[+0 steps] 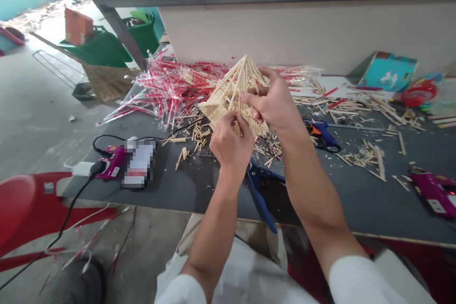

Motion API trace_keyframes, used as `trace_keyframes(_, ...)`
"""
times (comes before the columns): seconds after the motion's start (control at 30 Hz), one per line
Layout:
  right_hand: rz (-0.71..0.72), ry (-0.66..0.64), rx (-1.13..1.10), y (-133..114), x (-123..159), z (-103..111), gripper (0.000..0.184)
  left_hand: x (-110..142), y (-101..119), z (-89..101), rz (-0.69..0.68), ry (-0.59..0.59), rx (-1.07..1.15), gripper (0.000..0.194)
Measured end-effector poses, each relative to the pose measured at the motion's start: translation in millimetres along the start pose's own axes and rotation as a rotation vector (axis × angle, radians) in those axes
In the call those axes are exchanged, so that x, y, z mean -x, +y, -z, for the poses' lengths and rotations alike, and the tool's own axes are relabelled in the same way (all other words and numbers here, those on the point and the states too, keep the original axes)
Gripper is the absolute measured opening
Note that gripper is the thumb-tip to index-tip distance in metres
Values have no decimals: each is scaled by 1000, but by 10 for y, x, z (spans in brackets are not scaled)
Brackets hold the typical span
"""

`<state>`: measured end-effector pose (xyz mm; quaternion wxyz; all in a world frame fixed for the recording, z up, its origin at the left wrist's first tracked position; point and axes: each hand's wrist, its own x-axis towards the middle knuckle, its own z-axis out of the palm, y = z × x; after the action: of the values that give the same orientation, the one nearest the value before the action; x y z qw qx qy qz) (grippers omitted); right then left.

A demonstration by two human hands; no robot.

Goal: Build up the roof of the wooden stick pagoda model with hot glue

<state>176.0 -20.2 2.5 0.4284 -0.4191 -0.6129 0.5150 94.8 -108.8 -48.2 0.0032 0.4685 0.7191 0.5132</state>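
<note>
A pale model roof (245, 69) built from thin wooden sticks rises to a point above the grey table, with a flat slatted part spreading at its lower left. My right hand (276, 102) grips the roof's right side, thumb and fingers closed around the sticks. At its lower front, my left hand (231, 140) is pinched closed against the model; whatever lies between those fingertips is hidden. Just below the hands lies a blue-handled cutting tool (260, 192), partly covered by my left wrist. A blue glue gun (325, 135) rests to the right of my right forearm.
Red-striped plastic wrappers (174, 85) pile up at the back left. Stick offcuts (374, 159) litter the table (192, 190). A phone (138, 164) and a purple power strip (112, 162) with cables lie left; another purple strip (432, 192) lies right. A red chair (32, 204) stands left.
</note>
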Motion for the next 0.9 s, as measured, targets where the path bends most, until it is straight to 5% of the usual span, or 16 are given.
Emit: trace_keyframes(0.9,-13,-16,25,-2,2,8,77,-110,169,-190,77,-74,-221,25)
